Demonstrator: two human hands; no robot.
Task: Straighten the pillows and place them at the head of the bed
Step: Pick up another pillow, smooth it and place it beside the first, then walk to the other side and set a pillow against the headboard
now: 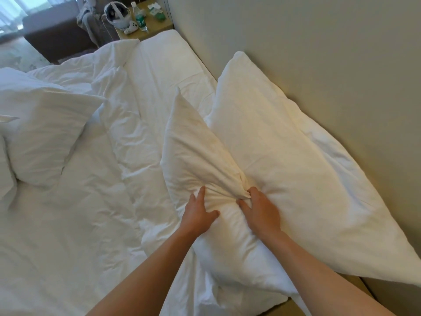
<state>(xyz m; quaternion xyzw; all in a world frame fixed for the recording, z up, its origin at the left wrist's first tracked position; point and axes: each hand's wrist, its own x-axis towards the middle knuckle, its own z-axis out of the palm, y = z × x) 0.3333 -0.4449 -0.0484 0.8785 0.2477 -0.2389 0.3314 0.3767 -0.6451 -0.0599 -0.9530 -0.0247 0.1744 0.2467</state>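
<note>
A white pillow (200, 156) is being held near the headboard side of the bed (159, 71), standing on edge and tilted, its upper corner pointing away from the camera. It is being leaned against a second, larger pillow (296, 156), which is lying propped along the padded headboard (319, 53). The two pillows are touching along their shared edge.

The left hand (199, 215) is being pressed onto the near face of the first pillow, fingers spread and mostly straight, thumb out to the right; nothing is being curled around. The right hand (259, 210) is being closed on a bunched fold of pillow fabric where the two pillows are meeting, fingers curled in and cloth being pinched tight, creases radiating from the grip. Which pillow's cover is being pinched cannot be told for sure.

A third pillow (45, 133) is lying well apart at the left on the rumpled duvet (79, 224). The bare sheet is being shown between duvet and headboard.

At the far end, a nightstand (157, 28) is being crowded by a white headset (114, 14), a game controller (132, 27) and a water bottle (140, 18). A dark sofa (57, 35) is standing beyond.
</note>
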